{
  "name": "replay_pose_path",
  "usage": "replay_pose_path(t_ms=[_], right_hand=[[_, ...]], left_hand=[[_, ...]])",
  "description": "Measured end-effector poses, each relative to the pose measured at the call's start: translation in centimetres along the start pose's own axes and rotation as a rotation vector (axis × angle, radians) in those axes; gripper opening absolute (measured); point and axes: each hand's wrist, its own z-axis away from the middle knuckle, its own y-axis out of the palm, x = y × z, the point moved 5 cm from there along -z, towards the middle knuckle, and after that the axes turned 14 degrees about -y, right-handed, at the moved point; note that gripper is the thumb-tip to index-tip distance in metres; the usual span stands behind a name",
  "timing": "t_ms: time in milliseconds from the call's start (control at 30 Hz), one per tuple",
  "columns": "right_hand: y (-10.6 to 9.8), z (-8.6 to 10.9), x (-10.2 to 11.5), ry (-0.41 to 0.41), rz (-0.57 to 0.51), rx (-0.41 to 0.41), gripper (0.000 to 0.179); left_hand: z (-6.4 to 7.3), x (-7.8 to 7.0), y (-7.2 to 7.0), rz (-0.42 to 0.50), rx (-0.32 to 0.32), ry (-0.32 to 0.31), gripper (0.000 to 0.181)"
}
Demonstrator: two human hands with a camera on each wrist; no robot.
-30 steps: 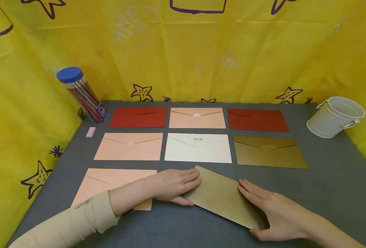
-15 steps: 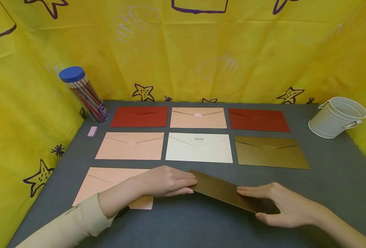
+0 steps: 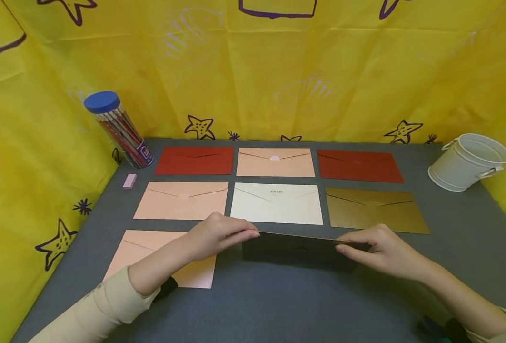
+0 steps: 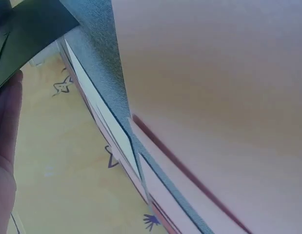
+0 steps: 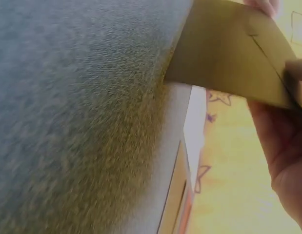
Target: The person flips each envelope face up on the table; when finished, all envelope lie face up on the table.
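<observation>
Both hands hold a gold envelope (image 3: 295, 250) off the table, tipped so the head view sees its shaded side nearly edge-on. My left hand (image 3: 218, 236) pinches its left end and my right hand (image 3: 383, 250) its right end. A flap line crosses the envelope (image 5: 224, 53) in the right wrist view. Beneath my left forearm lies a peach envelope (image 3: 150, 243), partly covered. Just beyond the hands are a white envelope (image 3: 274, 205) and another gold envelope (image 3: 372, 209), flat on the table.
Further back lie a peach envelope (image 3: 184, 200) and a row of red (image 3: 194, 161), peach (image 3: 275, 166) and red envelopes (image 3: 360, 166). A blue-lidded pencil tube (image 3: 122, 131) and pink eraser (image 3: 130, 181) sit left, a white pail (image 3: 462, 166) right. A yellow curtain (image 3: 261, 71) hangs behind.
The gold envelope lay tilted with its plain face up; it has been raised and turned nearly edge-on. Both hands have risen with it, gripping its far edge.
</observation>
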Motion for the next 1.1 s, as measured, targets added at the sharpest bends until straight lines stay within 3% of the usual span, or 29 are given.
replay_pose_path(t_ms=[300, 433, 567, 667, 800, 1100], right_hand=[[0.9, -1.0, -2.9, 0.396, -0.113, -0.076, 0.005], [2.0, -1.2, -4.2, 0.458, -0.116, -0.054, 0.005], [2.9, -1.4, -5.2, 0.485, -0.057, -0.017, 0.009], [3.3, -1.4, -5.6, 0.502, -0.001, 0.005, 0.012], [3.5, -1.5, -5.6, 0.474, 0.078, 0.024, 0.017], [4.2, -1.5, -5.6, 0.382, 0.146, 0.07, 0.021]], left_hand=[[1.0, 2.8, -0.5, 0.358, -0.018, -0.478, 0.006], [1.5, 4.1, -0.6, 0.374, 0.019, -0.639, 0.009], [2.2, 5.2, -0.6, 0.362, 0.064, -0.755, 0.014], [2.6, 5.9, -0.5, 0.369, 0.09, -0.819, 0.016], [3.0, 6.4, -0.2, 0.354, 0.106, -0.858, 0.019], [2.9, 6.4, -0.1, 0.102, 0.099, -0.787, 0.013]])
